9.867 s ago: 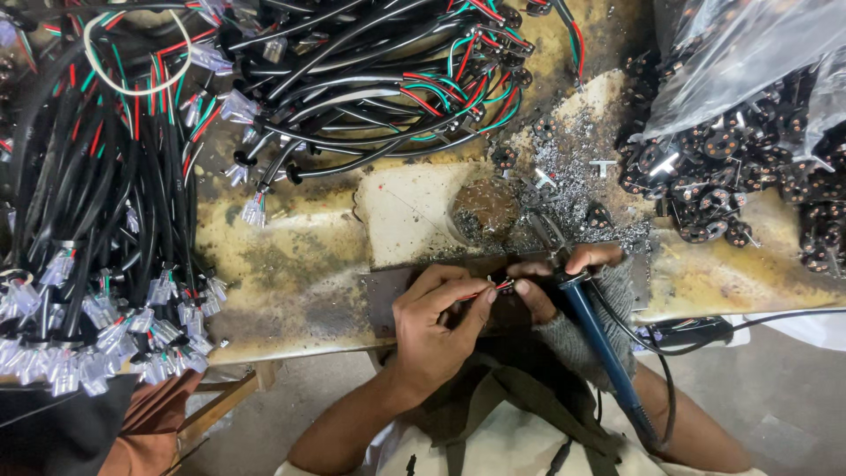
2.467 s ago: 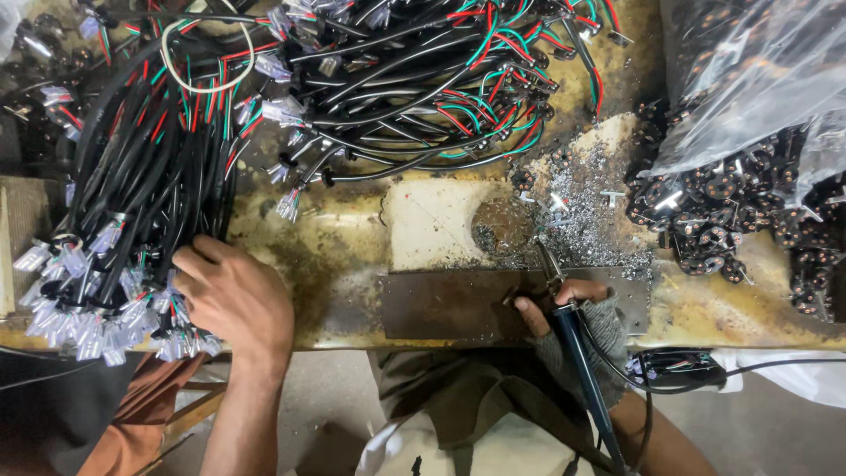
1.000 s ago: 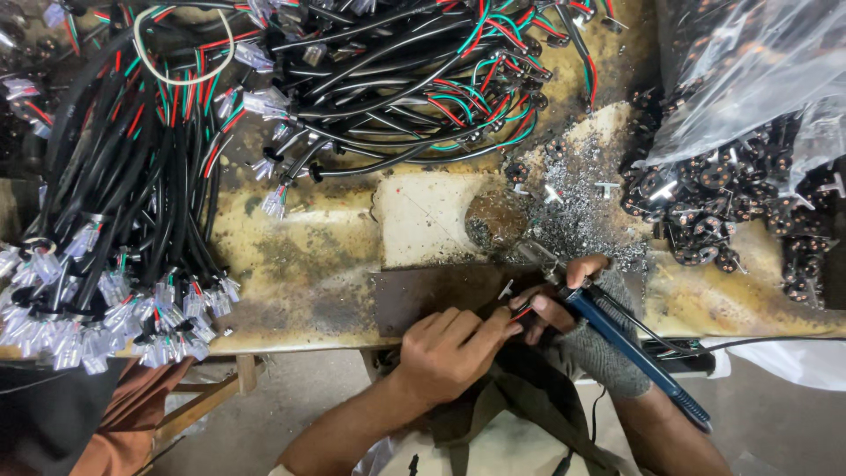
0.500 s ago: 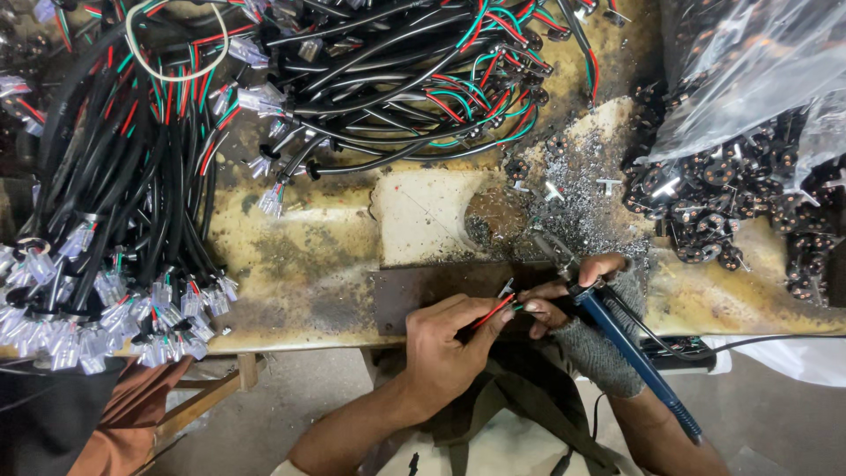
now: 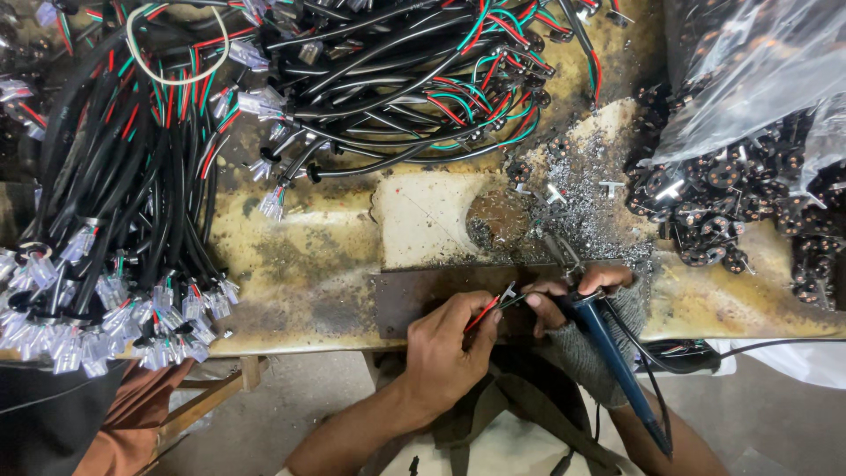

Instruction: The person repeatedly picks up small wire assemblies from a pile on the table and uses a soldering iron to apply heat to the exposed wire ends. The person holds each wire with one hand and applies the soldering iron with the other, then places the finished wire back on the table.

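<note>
Even, warm overhead light falls on the yellowed tabletop (image 5: 300, 264), with only soft shadows beneath the black cable bundles (image 5: 132, 194). Glare whitens the clear plastic bag (image 5: 749, 70) at upper right (its folds wash out). The centre is sharp; the frame's corners soften and bend slightly, and the floor below lies dimmer.

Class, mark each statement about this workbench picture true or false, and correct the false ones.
1. The right hand holds a blue-handled soldering iron. True.
2. The left hand pinches a red wire. True.
3. The bundle of black cables lies to the person's right. False: it lies to the left.
4. The clear plastic bag sits at the near left corner. False: it is at the far right.
</note>
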